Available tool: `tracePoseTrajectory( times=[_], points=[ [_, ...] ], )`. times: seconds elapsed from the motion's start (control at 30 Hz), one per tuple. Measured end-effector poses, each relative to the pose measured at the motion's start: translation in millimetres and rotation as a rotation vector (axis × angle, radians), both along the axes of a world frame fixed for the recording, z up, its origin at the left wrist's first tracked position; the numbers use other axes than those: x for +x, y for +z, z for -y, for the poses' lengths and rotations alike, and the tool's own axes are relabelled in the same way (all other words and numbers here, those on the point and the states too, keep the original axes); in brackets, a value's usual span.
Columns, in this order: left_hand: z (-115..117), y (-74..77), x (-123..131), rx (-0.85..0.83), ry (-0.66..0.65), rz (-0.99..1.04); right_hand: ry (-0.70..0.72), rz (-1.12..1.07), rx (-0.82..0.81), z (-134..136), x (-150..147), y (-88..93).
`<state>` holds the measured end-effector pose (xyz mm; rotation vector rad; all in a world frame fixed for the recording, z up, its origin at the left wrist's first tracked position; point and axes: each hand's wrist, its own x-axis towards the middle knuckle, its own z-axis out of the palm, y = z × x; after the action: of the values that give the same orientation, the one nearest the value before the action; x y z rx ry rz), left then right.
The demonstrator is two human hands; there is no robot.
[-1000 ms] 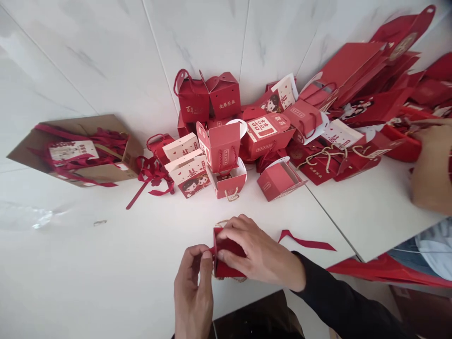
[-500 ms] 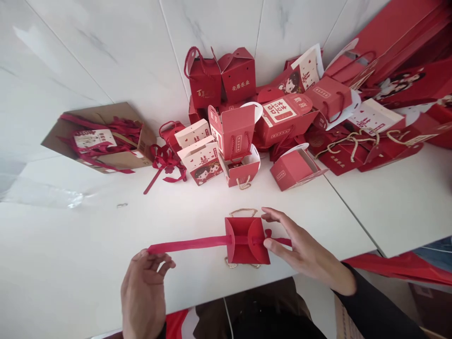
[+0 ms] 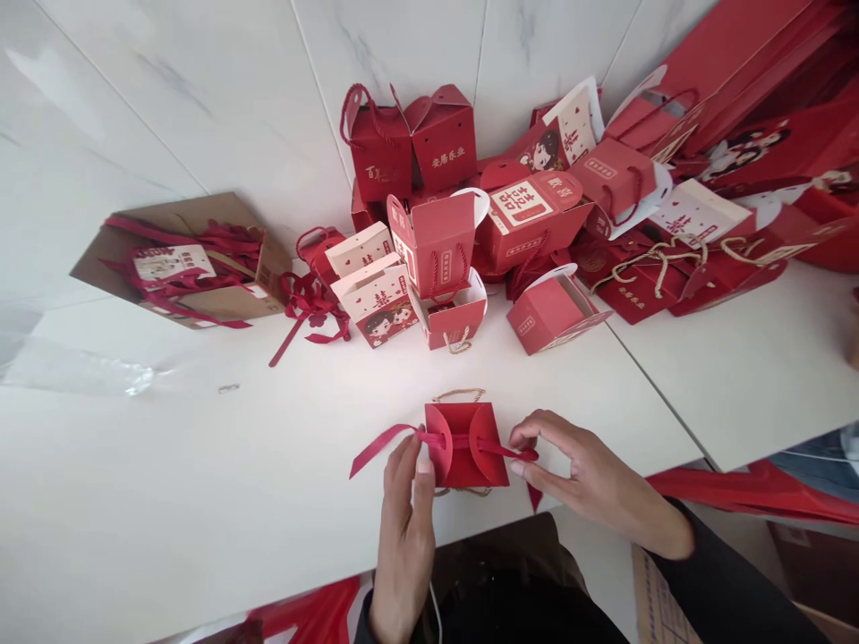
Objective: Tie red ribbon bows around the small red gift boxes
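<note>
Labels first: on my feed the cardboard carton (image 3: 272, 268), upper L, holds a printed card (image 3: 165, 264), text too small for me. Upper ctr, a white box (image 3: 379, 304) reads 囍; the red box behind it (image 3: 379, 165) starts 百年, rest unclear; its nbr box (image 3: 444, 161) reads 安居乐业. Further R, a lidded box (image 3: 540, 241) has 囍 on a panel; a flat red box (image 3: 631, 298) again 安居乐业.

Fingers: L hand (image 3: 406, 532) narrow, thumb + index at the red ribbon (image 3: 382, 444); can't tell if pinched. Ribbon runs thru the flaps of the small red box (image 3: 463, 472), lower ctr, btwn both hands. R hand (image 3: 597, 478) has thumb + index slightly parted around the ribbon's R part; grip unclear.

Room: white desk (image 3: 268, 483) stretches from L hand to clear plastic (image 3: 80, 368), mid L; front edge just below the small red box; desk seam (image 3: 661, 394) well R.
</note>
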<state>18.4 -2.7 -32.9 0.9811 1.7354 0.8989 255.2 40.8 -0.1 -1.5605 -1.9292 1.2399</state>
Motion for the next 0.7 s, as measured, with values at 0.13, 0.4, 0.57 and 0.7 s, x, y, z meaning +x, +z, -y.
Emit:
tracePoseTrajectory(
  times=[0.13,0.4,0.57,0.7],
  points=[
    [-19.5,5.0,9.6,0.203,0.020,0.081,0.011,0.038,0.274,2.9,3.1,-0.5],
    [-25.1,24.7,17.6,0.449,0.066,0.146,-0.083,0.238,0.642,3.5,-10.1,-5.1],
    [-27.3,25.0,23.5,0.445,-0.060,0.182,-0.196,0.214,0.550,4.6,-8.3,2.5],
    [-37.9,28.2,25.8,0.327,-0.159,0.140,-0.285,0.059,0.365,4.8,-12.7,18.7]
  ],
)
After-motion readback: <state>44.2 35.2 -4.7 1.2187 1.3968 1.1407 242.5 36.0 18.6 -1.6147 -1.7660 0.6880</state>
